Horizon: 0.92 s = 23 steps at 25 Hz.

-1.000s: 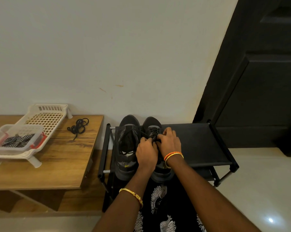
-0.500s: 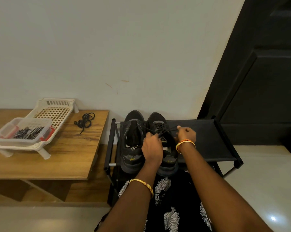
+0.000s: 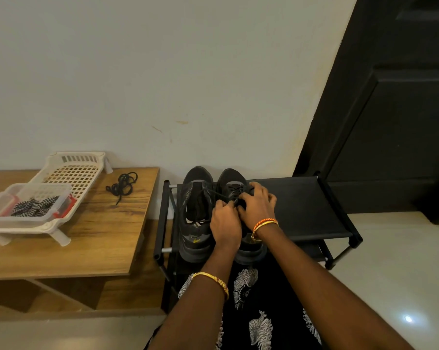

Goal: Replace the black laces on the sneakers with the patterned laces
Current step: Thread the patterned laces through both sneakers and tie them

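Two black sneakers stand side by side on a black shoe rack [image 3: 312, 213]. The left sneaker [image 3: 195, 210] has no lace in its eyelets. The right sneaker [image 3: 235, 184] still carries its black lace [image 3: 213, 193]. My left hand [image 3: 224, 223] and my right hand [image 3: 259, 205] meet over the right sneaker's lacing, fingers curled and pinching the black lace. A loose strand runs from my left hand across the left sneaker. A removed black lace [image 3: 122, 185] lies coiled on the wooden table. Patterned black-and-white laces [image 3: 34, 207] sit in a clear plastic box.
The wooden table [image 3: 92, 238] stands left of the rack. A white perforated tray [image 3: 74, 170] on it bears the clear box [image 3: 1, 205]. A dark door [image 3: 395, 109] is at the right, pale floor [image 3: 402, 274] beneath. Wall behind the shoes.
My right hand, which had pulled out to the right with the lace half a second ago, has come back over the right sneaker beside my left hand.
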### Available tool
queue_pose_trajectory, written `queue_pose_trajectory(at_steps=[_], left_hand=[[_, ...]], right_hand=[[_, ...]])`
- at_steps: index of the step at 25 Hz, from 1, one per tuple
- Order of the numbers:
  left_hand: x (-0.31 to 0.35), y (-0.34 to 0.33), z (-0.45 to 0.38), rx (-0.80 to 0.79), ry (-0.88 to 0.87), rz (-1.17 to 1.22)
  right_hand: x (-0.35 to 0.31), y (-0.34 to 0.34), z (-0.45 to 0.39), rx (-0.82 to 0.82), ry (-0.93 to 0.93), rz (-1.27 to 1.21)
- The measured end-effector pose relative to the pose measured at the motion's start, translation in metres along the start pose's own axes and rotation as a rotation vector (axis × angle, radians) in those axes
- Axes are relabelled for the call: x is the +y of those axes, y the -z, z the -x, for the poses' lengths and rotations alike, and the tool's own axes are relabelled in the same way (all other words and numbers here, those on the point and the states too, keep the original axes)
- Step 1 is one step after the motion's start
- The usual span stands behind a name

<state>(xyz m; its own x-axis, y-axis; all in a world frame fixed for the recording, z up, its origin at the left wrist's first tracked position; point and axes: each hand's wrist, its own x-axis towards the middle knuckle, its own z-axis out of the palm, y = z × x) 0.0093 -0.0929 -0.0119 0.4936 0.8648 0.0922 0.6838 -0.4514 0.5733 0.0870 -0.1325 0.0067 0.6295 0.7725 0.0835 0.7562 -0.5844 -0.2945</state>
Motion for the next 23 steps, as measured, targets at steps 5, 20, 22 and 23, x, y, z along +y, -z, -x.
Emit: queue_pose_trajectory(at_steps=[5, 20, 22, 23], left_hand=[[-0.001, -0.001, -0.001, -0.009, -0.009, -0.024], [-0.002, -0.001, -0.001, -0.011, -0.02, -0.054], [-0.002, -0.001, -0.001, -0.023, -0.012, -0.045], [-0.002, -0.001, -0.002, -0.026, -0.011, -0.038]], right_hand=[[0.004, 0.001, 0.002, 0.015, -0.069, -0.202], [-0.008, 0.031, -0.003, 0.002, -0.103, -0.437], [-0.009, 0.016, 0.002, -0.137, -0.03, -0.083], [-0.011, 0.013, 0.005, -0.153, -0.031, -0.021]])
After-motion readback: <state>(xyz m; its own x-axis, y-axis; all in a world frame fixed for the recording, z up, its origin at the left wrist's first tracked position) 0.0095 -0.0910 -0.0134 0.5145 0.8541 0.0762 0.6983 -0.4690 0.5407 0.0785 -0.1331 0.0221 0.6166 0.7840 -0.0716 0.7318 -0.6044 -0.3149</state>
